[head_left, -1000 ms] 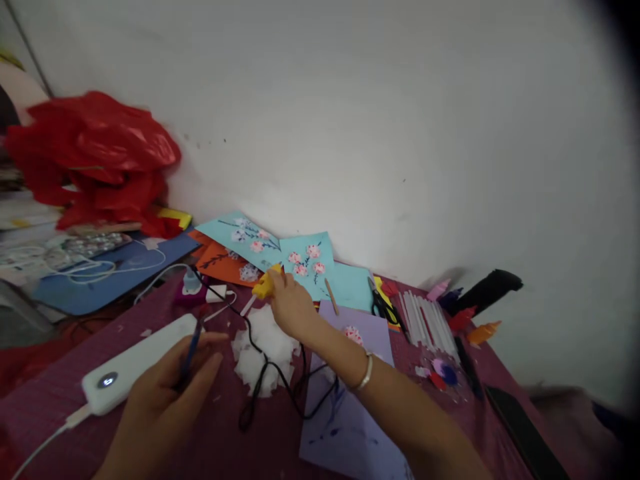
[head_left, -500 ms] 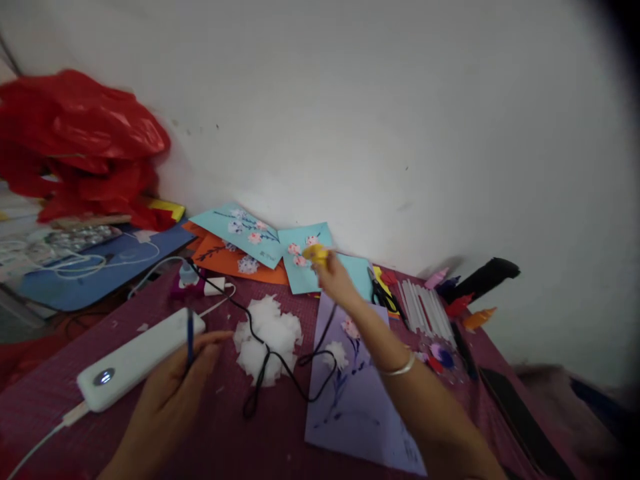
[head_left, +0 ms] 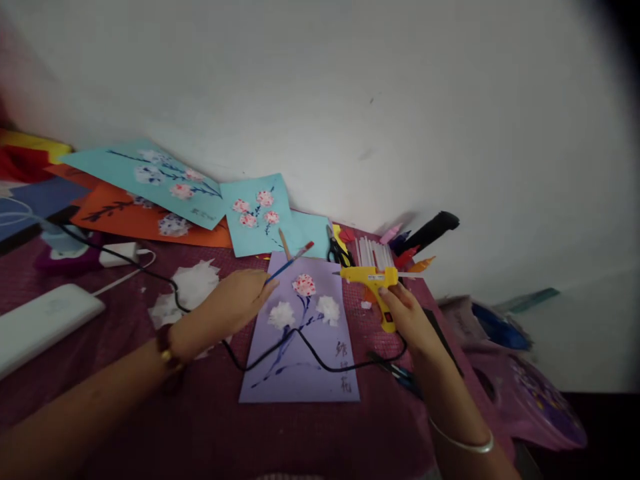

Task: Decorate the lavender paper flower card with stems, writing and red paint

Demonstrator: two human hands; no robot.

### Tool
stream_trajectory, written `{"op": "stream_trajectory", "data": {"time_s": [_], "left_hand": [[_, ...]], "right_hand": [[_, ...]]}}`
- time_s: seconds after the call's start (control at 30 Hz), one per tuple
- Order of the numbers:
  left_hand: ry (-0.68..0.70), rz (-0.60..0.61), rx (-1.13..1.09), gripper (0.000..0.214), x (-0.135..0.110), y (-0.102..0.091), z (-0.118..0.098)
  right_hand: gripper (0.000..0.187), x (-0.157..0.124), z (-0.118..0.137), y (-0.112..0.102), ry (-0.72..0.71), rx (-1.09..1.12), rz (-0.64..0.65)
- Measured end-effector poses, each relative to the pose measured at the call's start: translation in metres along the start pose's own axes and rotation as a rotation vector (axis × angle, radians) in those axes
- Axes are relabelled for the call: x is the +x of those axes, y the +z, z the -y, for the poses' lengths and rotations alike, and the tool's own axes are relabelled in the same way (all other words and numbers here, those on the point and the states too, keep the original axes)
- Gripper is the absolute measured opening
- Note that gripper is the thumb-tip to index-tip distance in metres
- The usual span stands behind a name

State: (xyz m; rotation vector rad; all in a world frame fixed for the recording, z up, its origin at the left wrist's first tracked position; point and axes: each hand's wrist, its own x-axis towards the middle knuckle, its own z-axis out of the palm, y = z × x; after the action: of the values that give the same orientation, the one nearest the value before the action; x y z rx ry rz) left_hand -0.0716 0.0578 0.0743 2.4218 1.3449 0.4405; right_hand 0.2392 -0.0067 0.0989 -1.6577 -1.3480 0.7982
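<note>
My right hand (head_left: 407, 317) grips the handle of a yellow glue gun (head_left: 373, 280), nozzle pointing left over the right edge of a purple card (head_left: 300, 347) painted with a branch and paper flowers. Its black cord (head_left: 320, 357) trails across the card. My left hand (head_left: 237, 300) rests at the card's left edge, closed on a thin blue paintbrush (head_left: 290, 263) with a red tip. White tissue scraps (head_left: 187, 287) lie just left of that hand.
Turquoise flower cards (head_left: 253, 213) and an orange sheet (head_left: 135, 217) lean at the wall. Scissors (head_left: 337, 250), white glue sticks (head_left: 373, 253) and a black object (head_left: 427, 230) lie behind the gun. A white power strip (head_left: 43, 323) sits at left.
My right hand carried the glue gun from behind the tissue rightward to beside the purple card. My left hand moved with the brush to the card's left edge. The view swung right.
</note>
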Motion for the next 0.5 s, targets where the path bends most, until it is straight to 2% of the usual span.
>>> {"op": "stream_trajectory", "data": {"time_s": [0.1,0.2,0.3,0.4,0.5], "left_hand": [[0.043,0.077,0.145,0.051,0.028,0.034,0.004],[0.031,0.095,0.18,0.048,0.04,0.055,0.008],[0.024,0.106,0.217,0.045,0.041,0.062,0.011],[0.029,0.121,0.252,0.041,0.038,0.062,0.009],[0.022,0.142,0.276,0.036,0.037,0.06,0.006]], "right_hand": [[0.041,0.001,-0.019,-0.006,-0.002,-0.067,0.003],[0.038,0.012,-0.035,0.001,0.007,-0.144,0.1],[0.028,0.029,-0.043,0.01,-0.045,-0.19,0.178],[0.02,0.045,-0.034,0.008,-0.054,-0.234,0.258],[0.02,0.057,-0.012,-0.005,0.064,-0.4,0.487]]}}
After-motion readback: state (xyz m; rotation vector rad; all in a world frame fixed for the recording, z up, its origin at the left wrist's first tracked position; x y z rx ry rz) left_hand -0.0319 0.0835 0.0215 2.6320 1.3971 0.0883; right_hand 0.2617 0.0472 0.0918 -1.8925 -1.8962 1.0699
